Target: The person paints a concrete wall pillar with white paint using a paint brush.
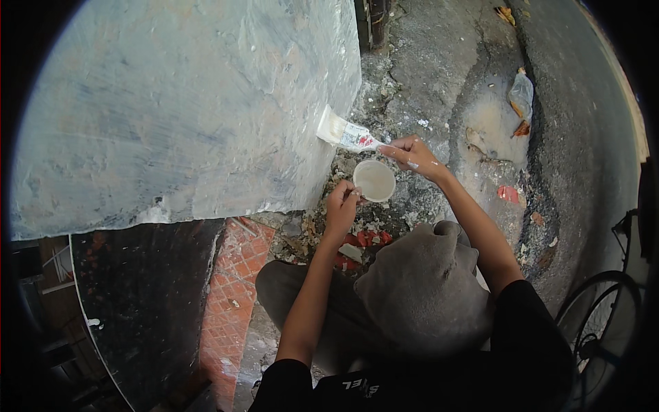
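Note:
A paintbrush (356,136) with white-coated bristles and a pale handle is in my right hand (416,156), the fingers closed round the handle. Its bristle end meets the right-hand edge of a pale grey, streaky painted wall (185,110); whether it presses on the surface I cannot tell. Below the brush, my left hand (342,206) pinches the rim of a small white cup (375,181). The cup's inside looks whitish, and its mouth faces up. White specks mark the fingers of my right hand.
Paint flakes and rubble lie on rough ground (439,62) around the cup. An orange tiled strip (233,288) borders a dark panel (144,302) at lower left. A clear plastic bag (522,93) and dry leaves lie at upper right; a bicycle wheel (596,329) stands at lower right.

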{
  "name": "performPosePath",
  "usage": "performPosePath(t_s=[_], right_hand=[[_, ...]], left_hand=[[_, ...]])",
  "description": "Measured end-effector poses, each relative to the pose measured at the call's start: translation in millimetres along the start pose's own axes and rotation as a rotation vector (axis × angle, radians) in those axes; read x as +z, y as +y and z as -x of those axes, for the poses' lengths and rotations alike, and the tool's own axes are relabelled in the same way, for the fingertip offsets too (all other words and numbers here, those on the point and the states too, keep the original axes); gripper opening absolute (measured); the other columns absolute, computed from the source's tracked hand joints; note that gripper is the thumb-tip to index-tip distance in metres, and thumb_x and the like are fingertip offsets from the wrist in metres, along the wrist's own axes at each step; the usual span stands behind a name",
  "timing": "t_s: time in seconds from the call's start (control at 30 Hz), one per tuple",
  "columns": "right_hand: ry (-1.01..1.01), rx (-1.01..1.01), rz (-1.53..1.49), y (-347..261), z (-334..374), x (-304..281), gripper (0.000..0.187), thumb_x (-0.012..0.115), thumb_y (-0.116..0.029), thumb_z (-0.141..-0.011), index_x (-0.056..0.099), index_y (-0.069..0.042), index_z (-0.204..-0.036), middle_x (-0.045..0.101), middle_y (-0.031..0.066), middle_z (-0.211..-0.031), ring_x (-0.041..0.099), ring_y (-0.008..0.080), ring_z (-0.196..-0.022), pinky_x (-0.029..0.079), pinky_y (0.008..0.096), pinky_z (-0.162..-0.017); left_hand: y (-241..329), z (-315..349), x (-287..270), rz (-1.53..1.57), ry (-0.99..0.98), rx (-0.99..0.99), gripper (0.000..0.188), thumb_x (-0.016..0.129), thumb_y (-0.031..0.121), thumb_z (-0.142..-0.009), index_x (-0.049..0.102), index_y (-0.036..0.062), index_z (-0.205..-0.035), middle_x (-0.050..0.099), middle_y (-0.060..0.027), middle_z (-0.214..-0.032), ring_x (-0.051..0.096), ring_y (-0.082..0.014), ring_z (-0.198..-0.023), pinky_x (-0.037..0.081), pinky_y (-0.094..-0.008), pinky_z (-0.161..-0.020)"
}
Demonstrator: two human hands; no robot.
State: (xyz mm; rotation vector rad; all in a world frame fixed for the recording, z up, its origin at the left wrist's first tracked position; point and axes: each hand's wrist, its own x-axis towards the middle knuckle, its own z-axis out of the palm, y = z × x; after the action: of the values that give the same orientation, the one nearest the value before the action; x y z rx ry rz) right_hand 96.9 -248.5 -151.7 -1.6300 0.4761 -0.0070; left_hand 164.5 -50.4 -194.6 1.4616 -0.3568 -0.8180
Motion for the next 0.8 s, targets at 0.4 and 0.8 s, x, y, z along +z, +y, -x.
performPosePath(t_s=[0.4, 0.8], right_hand=[[0.304, 0.042, 0.569, -44, 21, -3, 0.037, 0.06, -0.034, -0.075, 0.058, 0.0, -0.061, 0.04, 0.001, -0.044, 0.036, 0.0084, -0.041, 0.029, 0.0273, -0.04], [0.118, -0.105, -0.344, -96, 20, -17, 0.03, 0.058, -0.031, -0.079, 0.061, -0.003, -0.068, 0.035, -0.0066, -0.046, 0.025, 0.0015, -0.039, 0.016, 0.0197, -0.036]], left_hand=[[6, 3, 5, -0.114, -0.076, -0.017, 0.01, 0.047, 0.004, -0.08, 0.044, 0.001, -0.071, 0.047, -0.0009, -0.063, 0.048, -0.0062, -0.059, 0.043, -0.0222, -0.056], [7, 4, 0, -0.123, -0.097, -0.01, 0.01, 0.047, 0.006, -0.081, 0.044, 0.0012, -0.072, 0.047, -0.0009, -0.063, 0.048, -0.0063, -0.061, 0.042, -0.0224, -0.057]])
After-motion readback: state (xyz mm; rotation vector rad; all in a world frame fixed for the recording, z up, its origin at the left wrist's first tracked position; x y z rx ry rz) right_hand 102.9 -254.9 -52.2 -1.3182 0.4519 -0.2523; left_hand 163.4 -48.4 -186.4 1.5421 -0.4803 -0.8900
